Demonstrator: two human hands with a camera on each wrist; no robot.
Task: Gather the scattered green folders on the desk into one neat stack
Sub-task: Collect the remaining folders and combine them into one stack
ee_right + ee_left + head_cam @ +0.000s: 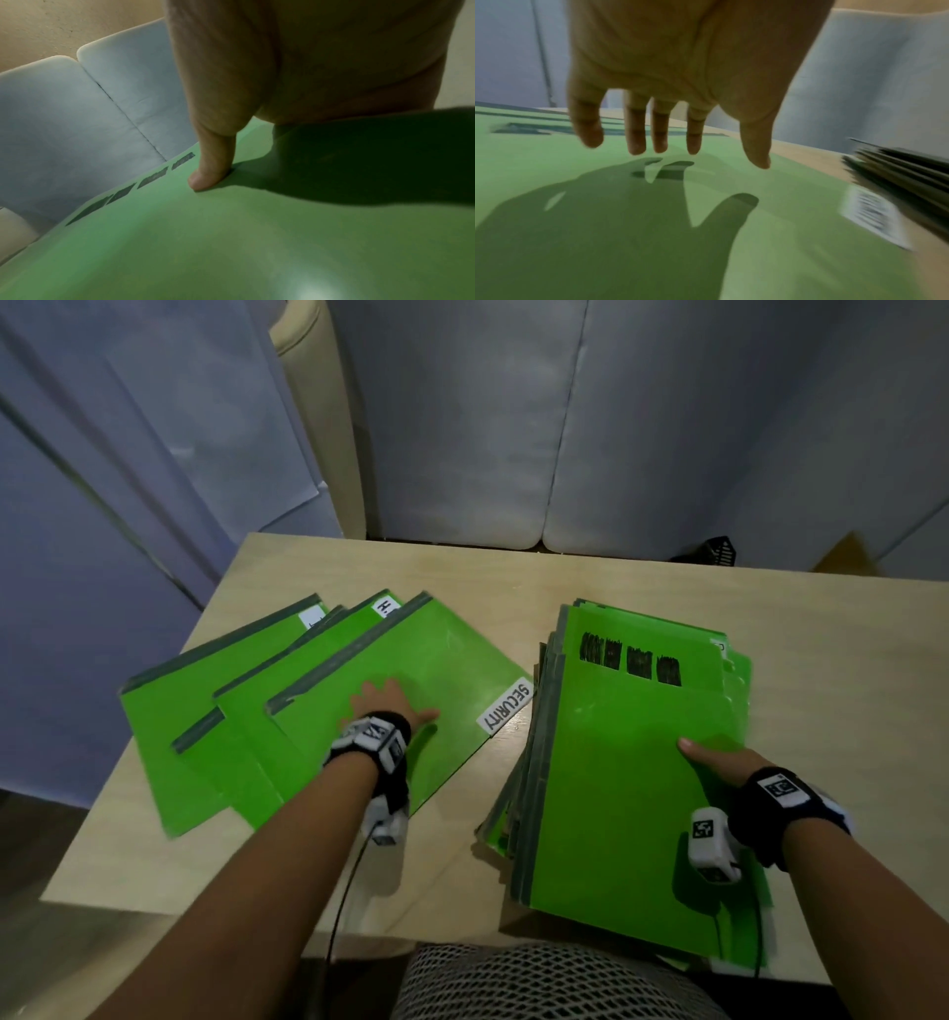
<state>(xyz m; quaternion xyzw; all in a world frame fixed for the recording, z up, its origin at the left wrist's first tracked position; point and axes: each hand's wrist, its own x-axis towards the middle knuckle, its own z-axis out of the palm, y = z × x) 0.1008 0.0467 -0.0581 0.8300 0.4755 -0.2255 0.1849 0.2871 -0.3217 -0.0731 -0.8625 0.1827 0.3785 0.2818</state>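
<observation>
Green folders lie in two groups on a pale wooden table (513, 577). The stack (631, 762), thick and roughly squared, sits under the right hand (719, 760). That grip has its thumb (205, 174) pressed flat on the top cover; its fingers are out of sight at the stack's far side, so whether they curl round the edge cannot be told.

To the left of that grip, just beside the stack, four loose folders (215, 711) lie fanned and overlapping. The topmost, the SECURITY folder (411, 660), is under the left hand (385, 706), whose grip is spread wide, fingers (636, 132) straight, holding nothing. The wrist view shows a shadow beneath it, so it seems to hover just above the cover.

By the look of it, most folders are gathered; the four fanned ones are left to move across, and the stack's edges need evening.
</observation>
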